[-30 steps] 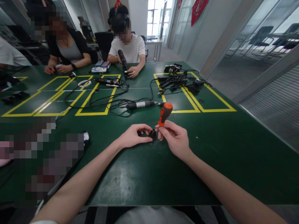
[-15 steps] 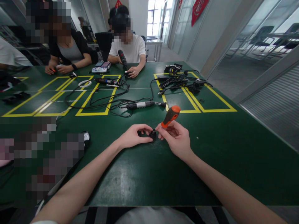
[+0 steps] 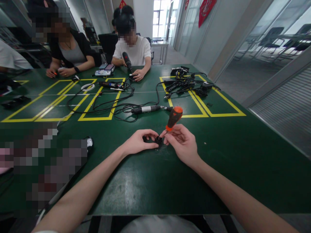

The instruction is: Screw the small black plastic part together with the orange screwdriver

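Note:
A small black part (image 3: pixel 158 139), too small to name, stands on the green table. My left hand (image 3: pixel 139 141) curls around it, with thumb and fingers closed on its left side. In my right hand (image 3: pixel 183 142) is a screwdriver (image 3: pixel 174 118) with an orange and dark grey handle, pinched low near its shaft. The handle points up and leans slightly to the right. Its tip is hidden by my right fingers, close beside the black part, so I cannot tell whether they touch.
A grey and black electric screwdriver (image 3: pixel 148 109) with a coiled cable lies beyond my hands. Tangled black cables and adapters (image 3: pixel 182 84) lie at the back right. A person in a white shirt (image 3: pixel 136 48) works across the table (image 3: pixel 230 155), beside another person in black.
The screwdriver's handle has swung left and stands more upright. My right fingers have shifted slightly left and up, while my left hand stays around the black part.

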A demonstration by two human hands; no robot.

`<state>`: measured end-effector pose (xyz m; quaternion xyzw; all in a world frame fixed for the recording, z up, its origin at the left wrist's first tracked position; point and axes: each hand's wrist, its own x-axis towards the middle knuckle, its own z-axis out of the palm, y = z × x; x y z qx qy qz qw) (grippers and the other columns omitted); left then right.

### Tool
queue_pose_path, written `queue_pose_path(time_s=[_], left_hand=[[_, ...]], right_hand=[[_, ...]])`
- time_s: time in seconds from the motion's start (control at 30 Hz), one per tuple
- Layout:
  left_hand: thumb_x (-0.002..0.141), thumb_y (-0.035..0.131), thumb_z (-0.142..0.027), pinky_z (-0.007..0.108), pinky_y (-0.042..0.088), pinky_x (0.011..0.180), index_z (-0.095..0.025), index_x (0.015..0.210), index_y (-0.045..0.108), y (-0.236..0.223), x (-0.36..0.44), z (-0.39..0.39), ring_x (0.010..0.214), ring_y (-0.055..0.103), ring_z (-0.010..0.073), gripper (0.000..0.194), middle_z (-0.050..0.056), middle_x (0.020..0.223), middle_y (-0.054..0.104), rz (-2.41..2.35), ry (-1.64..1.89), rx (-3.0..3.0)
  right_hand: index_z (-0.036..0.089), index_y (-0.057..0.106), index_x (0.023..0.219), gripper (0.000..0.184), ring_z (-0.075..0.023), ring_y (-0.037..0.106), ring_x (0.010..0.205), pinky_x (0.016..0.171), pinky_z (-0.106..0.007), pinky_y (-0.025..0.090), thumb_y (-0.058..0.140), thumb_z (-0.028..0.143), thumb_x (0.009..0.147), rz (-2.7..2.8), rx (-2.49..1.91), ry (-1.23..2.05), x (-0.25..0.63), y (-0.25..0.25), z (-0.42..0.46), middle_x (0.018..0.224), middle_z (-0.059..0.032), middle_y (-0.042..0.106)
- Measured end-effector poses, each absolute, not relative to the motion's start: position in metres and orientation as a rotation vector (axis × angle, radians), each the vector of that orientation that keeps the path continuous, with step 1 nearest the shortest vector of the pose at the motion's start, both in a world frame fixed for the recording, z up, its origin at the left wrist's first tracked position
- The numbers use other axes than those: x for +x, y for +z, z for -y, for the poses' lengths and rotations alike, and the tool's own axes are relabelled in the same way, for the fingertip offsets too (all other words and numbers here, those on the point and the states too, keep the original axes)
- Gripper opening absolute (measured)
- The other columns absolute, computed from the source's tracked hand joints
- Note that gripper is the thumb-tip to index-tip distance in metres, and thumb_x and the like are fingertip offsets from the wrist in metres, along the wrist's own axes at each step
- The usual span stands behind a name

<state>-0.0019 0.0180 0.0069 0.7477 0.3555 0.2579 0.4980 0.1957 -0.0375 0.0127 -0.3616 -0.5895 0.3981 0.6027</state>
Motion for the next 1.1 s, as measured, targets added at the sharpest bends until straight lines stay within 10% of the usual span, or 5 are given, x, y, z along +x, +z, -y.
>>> queue_pose_path(time_s=[1.1], left_hand=[[0.074,0.083,-0.031,0.028,0.045,0.076,-0.016,0.104,0.076,0.0064,-0.0012,-0.0179,0.081,0.062,0.0163,0.034,0.003,0.09,0.074,-0.859,0.63,1.803]], right_hand=[[0.022,0.067,0.09,0.026,-0.0147,0.064,0.058,0.056,-0.03,0.059,0.08,0.045,0.086,1.328,-0.908,0.931,0.1951,0.0179,0.039,0.072,-0.0007,0.07]])
